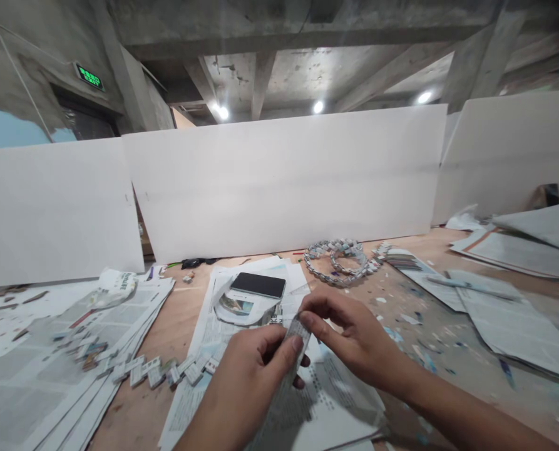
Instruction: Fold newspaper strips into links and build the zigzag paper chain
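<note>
A narrow folded strip of newspaper (300,333) is held between both hands above a stack of printed sheets. My left hand (267,357) grips its lower part, thumb pressed on top and fingers beneath. At the strip's upper end, my right hand (338,322) pinches the tip between thumb and fingers. Just beyond the hands lies a dark-screened smartphone (258,285) on the papers (197,351). A zigzag chain of folded paper (154,373) stretches leftward from beside my left hand. Farther back rests a coiled chain of folded paper (338,262).
White boards (283,181) stand upright along the table's back. Newspaper sheets (114,326) are piled at left, with a crumpled white plastic bag (114,288) on them. More paper sheets (509,319) lie at right, and small scraps litter the wooden tabletop (415,313).
</note>
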